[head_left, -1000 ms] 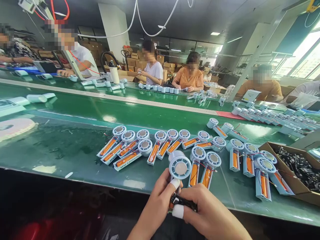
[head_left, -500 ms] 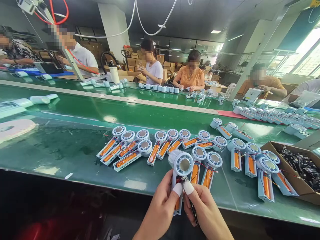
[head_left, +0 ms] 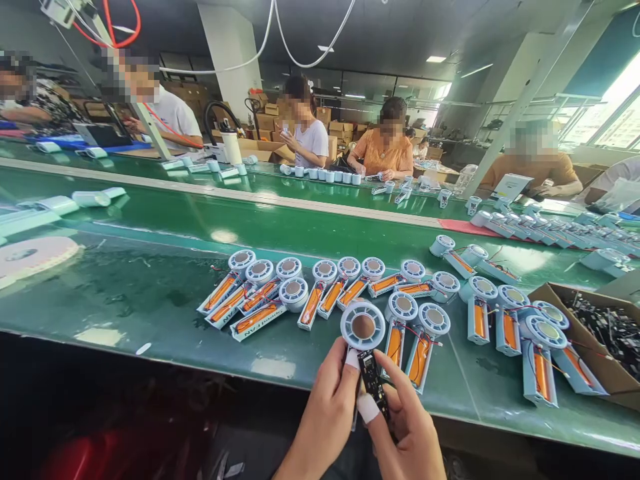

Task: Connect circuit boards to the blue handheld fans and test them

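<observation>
Left of the cardboard box, left hand is gripping a pale-blue fan; right hand, close in, is pinching a black circuit board. Similar fans are lying nearer the box.

Left of the carton, the left hand holds a fan, the right hand a circuit board (thumbs wrapped white).
</observation>
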Available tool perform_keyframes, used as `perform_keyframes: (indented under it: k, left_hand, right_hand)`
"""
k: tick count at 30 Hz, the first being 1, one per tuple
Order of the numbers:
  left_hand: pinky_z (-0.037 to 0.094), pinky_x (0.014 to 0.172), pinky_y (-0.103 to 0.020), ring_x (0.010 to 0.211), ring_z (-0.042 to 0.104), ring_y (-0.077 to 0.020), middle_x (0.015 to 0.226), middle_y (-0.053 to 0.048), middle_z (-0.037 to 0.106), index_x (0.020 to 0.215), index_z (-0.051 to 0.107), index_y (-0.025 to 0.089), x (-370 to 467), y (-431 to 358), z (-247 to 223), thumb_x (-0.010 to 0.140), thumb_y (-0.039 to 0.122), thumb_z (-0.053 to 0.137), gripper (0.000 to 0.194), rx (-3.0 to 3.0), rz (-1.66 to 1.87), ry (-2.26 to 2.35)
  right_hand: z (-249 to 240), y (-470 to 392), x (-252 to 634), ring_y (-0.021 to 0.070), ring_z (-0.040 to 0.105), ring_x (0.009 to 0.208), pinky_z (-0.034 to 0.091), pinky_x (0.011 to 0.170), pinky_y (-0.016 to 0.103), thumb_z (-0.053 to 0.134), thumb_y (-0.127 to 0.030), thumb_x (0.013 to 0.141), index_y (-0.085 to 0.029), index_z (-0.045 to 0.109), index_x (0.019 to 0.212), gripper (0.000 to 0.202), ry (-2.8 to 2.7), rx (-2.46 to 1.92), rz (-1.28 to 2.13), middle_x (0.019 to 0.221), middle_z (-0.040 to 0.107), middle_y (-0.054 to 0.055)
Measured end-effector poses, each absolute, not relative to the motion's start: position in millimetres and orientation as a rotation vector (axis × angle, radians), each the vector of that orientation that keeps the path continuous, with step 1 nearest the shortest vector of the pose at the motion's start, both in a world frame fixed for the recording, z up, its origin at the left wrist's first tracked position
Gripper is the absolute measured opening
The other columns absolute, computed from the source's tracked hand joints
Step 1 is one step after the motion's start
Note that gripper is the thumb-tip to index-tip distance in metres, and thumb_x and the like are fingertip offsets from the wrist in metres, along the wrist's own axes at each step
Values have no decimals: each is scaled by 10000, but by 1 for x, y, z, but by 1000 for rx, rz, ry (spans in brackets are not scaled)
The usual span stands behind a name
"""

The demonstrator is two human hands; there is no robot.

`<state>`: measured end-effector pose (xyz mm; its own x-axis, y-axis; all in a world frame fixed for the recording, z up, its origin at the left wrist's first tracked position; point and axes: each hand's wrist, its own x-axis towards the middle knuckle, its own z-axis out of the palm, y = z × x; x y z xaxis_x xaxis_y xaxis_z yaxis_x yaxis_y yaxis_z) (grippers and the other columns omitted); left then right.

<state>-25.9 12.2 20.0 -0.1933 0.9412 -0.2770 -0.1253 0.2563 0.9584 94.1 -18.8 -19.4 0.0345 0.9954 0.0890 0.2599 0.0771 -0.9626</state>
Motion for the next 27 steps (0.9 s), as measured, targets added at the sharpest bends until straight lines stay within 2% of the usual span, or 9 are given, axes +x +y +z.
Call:
perform_keyframes:
  k: [3, 6, 8, 12, 17, 19, 22, 23, 27]
  left_hand:
    - [482, 1050, -318, 1392, 487, -291, 1449, -45, 608, 1231, 686, 244, -26, 12, 19, 859, 423, 619, 418, 755, 1162, 1284]
    - [372, 1174, -343, 1498, 337, -278, 1568, -35, 479, 1353, 603, 236, -24, 11, 12, 886, 414, 593, 500, 722, 1128, 1193]
    - [277, 1230, -357, 1541, 227, -263, 1628, -28, 381, 1441, 516, 243, -20, 10, 5, 916, 461, 562, 571, 746, 1145, 1239]
    - [194, 1256, -350, 1561, 125, -237, 1678, -40, 257, 1525, 394, 223, -15, 7, 3, 958, 512, 504, 646, 853, 1176, 1316]
    - [259, 1236, -371, 1540, 229, -269, 1579, -64, 463, 1377, 564, 229, -18, 11, 11, 945, 489, 535, 505, 806, 1221, 1337]
    - [271, 1232, -375, 1529, 266, -269, 1540, -60, 514, 1342, 596, 237, -21, 14, 9, 935, 464, 559, 467, 785, 1227, 1337]
    - [314, 1210, -374, 1488, 359, -271, 1503, -80, 553, 1334, 607, 225, -25, 16, 3, 925, 492, 578, 489, 702, 1189, 1355]
    - [354, 1185, -377, 1453, 418, -282, 1470, -93, 584, 1321, 617, 216, -27, 16, 1, 913, 516, 595, 507, 668, 1179, 1348]
    - [541, 975, -386, 1204, 649, -318, 1272, -127, 712, 1330, 609, 192, -29, 15, 4, 824, 591, 691, 649, 512, 1149, 1163]
  right_hand:
    - [-20, -16, 97, 204, 681, 624, 591, 630, 298, 541, -517, 960, -199, 547, 1449, 584, -1412, -1379, 870, 894, 758, 97]
    - [-17, -12, 94, 258, 745, 895, 607, 775, 327, 512, -407, 980, -200, 569, 1434, 502, -1472, -1421, 731, 1194, 733, 134]
    - [-15, -11, 90, 278, 735, 1014, 598, 840, 342, 455, -325, 990, -186, 538, 1463, 499, -1557, -1445, 649, 1249, 713, 137]
    - [-12, -8, 87, 280, 760, 929, 610, 757, 342, 379, -192, 947, -179, 381, 1563, 617, -1809, -1484, 550, 1207, 729, 140]
    - [-10, -5, 93, 278, 724, 592, 575, 545, 326, 486, -166, 844, -147, 151, 1626, 851, -2133, -1524, 567, 771, 772, 71]
    - [-11, -4, 95, 289, 730, 621, 582, 569, 338, 507, -182, 832, -127, 58, 1629, 917, -2205, -1516, 561, 842, 784, 106]
    - [-14, -2, 98, 323, 746, 881, 601, 703, 383, 497, -240, 869, -148, -11, 1628, 918, -2198, -1390, 643, 1218, 713, 199]
    - [-16, -2, 99, 317, 740, 901, 599, 725, 390, 493, -272, 891, -165, -14, 1629, 901, -2164, -1332, 718, 1272, 684, 201]
    - [-26, -6, 99, 189, 664, 601, 576, 674, 323, 503, -472, 964, -225, 38, 1628, 847, -1849, -1143, 1167, 1054, 740, 121]
